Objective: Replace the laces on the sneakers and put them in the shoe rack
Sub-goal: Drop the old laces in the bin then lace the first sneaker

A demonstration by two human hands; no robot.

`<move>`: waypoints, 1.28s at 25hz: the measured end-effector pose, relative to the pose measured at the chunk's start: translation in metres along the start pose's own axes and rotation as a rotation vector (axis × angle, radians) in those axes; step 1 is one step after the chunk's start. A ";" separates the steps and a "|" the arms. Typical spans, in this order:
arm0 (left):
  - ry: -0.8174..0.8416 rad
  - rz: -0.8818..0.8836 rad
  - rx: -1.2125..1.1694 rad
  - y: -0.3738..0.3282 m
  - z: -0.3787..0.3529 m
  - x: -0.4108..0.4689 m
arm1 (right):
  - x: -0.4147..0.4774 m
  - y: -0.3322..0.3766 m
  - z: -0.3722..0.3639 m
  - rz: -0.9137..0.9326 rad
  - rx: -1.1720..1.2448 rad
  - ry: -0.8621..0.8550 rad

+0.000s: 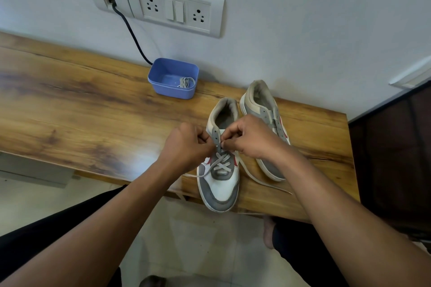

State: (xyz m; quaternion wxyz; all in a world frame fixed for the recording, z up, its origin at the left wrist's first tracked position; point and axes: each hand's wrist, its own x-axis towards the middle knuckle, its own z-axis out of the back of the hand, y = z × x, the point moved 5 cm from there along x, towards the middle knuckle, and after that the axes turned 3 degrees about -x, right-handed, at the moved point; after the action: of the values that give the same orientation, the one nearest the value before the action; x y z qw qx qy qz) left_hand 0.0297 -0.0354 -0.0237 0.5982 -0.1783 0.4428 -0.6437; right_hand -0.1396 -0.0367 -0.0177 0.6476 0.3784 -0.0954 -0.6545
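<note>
wooden shelf (93,109), left grip (186,144) and right grip (251,137) pinching grey lace (221,162) on near sneaker (220,184)

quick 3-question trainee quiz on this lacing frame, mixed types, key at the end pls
1. True or false: the blue tub is empty.
2. Which sneaker are both hands working on: A) near sneaker B) far sneaker?
3. Fill in: the gray lace has crossed the ___ eyelet rows only.

Key: 1 false, a bundled lace lies in it. 2 A; left hand and right hand pinch at its eyelets. 3 lower.
</note>
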 end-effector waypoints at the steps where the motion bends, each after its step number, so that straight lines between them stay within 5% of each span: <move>1: -0.004 -0.007 0.002 -0.001 -0.001 0.000 | 0.000 0.000 -0.001 0.000 -0.003 0.005; 11: 0.152 -0.095 0.095 0.000 0.012 0.011 | -0.007 0.006 -0.008 0.035 -0.146 0.119; 16: 0.107 -0.360 0.360 -0.016 0.018 0.014 | -0.015 0.005 -0.013 0.091 -0.176 0.063; 22: 0.181 -0.364 0.431 -0.022 0.007 0.021 | -0.025 -0.019 0.005 -0.060 0.242 0.107; 32: 0.150 -0.399 0.613 -0.031 0.000 0.032 | -0.026 -0.017 0.004 0.011 0.264 -0.048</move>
State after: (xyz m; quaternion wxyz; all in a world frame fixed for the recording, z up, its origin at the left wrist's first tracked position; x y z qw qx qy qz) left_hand 0.0034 -0.0683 -0.0091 0.4525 -0.0260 0.2284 -0.8616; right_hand -0.1590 -0.0118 -0.0159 0.5933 0.4440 -0.1983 -0.6415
